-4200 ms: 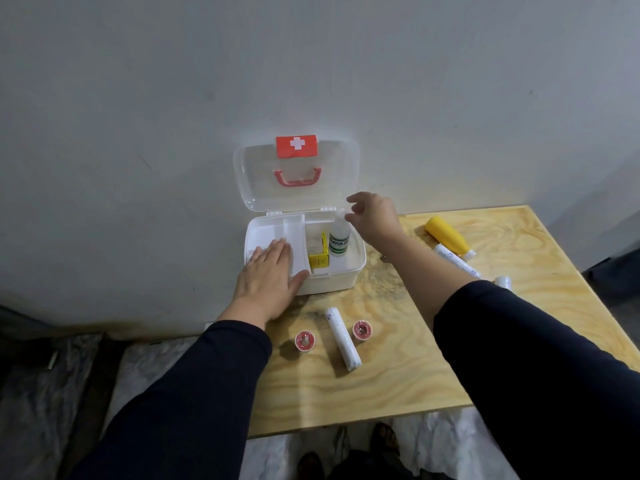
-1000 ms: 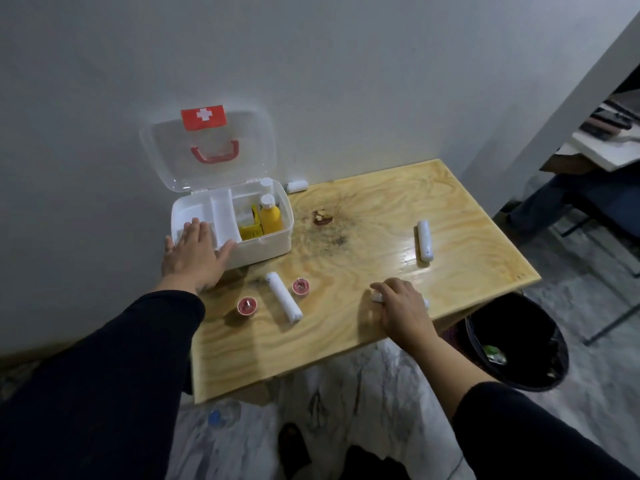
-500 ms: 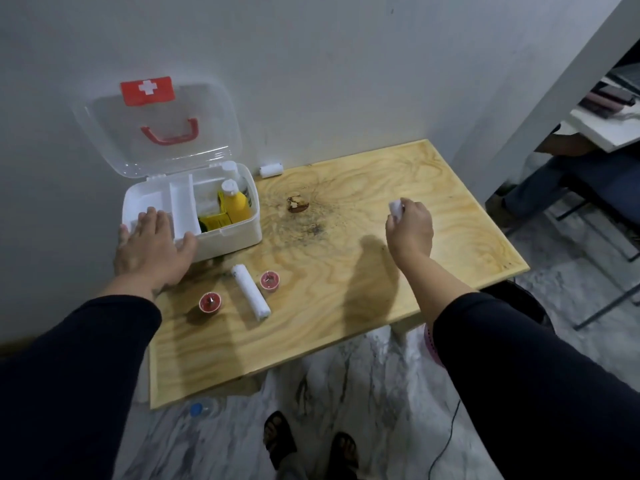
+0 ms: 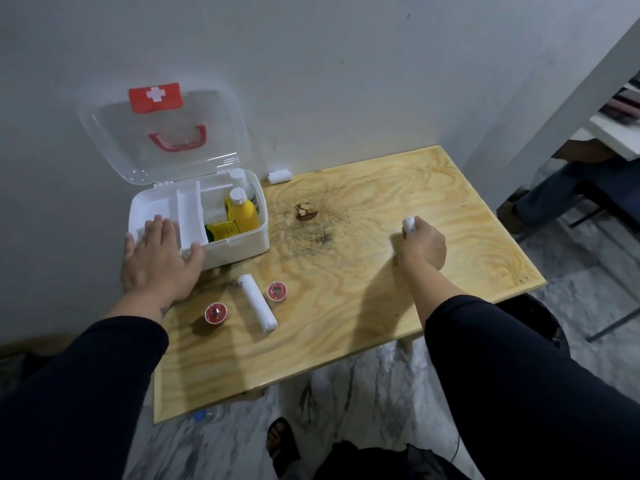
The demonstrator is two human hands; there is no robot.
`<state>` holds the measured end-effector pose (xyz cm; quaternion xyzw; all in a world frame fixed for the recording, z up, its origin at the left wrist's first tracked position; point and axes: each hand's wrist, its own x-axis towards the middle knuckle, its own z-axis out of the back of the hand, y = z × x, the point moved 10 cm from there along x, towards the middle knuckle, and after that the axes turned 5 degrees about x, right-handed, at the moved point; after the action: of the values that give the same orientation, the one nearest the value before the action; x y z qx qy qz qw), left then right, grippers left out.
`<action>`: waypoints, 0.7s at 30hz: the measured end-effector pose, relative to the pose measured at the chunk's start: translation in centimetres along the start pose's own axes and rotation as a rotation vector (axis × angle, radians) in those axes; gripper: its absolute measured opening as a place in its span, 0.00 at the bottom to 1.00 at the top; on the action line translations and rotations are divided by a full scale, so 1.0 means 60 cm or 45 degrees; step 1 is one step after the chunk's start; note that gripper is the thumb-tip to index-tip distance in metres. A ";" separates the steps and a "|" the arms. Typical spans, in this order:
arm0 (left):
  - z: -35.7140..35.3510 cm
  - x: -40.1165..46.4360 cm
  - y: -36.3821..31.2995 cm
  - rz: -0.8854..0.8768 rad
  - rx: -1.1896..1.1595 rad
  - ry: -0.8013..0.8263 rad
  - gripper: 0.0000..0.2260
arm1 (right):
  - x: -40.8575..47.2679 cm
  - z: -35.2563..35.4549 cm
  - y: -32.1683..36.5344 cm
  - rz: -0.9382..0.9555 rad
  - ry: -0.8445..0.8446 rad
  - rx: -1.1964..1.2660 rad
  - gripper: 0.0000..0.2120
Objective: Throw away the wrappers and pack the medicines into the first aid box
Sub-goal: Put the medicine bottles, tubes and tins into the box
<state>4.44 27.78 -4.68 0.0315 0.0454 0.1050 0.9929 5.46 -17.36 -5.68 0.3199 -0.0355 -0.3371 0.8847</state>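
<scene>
Plain room, likely home: plywood table, bare wall, marble floor.

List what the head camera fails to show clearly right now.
- White roll in the right hand: only its tip shows; the fingers hide the rest, head view.
- Box's left compartment: partly covered by the left hand.
- Yellow bottle and yellow packet labels: too small to read.
- Bin under the table: mostly hidden by the right sleeve.

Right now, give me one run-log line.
left hand: flat on first aid box | right hand: grip on white roll | box lid open
</scene>
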 end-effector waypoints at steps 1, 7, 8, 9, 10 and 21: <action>0.001 -0.001 0.000 0.004 -0.002 0.001 0.29 | -0.011 -0.008 0.009 0.011 0.024 0.030 0.08; 0.005 -0.008 -0.003 0.019 -0.035 0.047 0.31 | -0.092 -0.071 0.112 0.179 0.177 0.389 0.24; 0.006 -0.009 -0.003 0.015 -0.043 0.056 0.31 | -0.108 -0.074 0.144 0.236 0.199 0.468 0.25; 0.008 -0.010 -0.003 0.010 -0.046 0.066 0.31 | -0.125 -0.074 0.178 0.297 0.218 0.551 0.25; 0.008 -0.011 -0.003 0.003 -0.046 0.078 0.31 | -0.143 -0.072 0.214 0.373 0.233 0.625 0.24; 0.010 -0.006 -0.002 -0.022 -0.006 0.122 0.32 | -0.312 -0.196 0.436 0.930 0.710 0.562 0.25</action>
<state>4.16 27.53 -4.04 0.0239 0.0928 0.0978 0.9906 9.29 15.45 3.30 0.5438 0.0222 0.1082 0.8319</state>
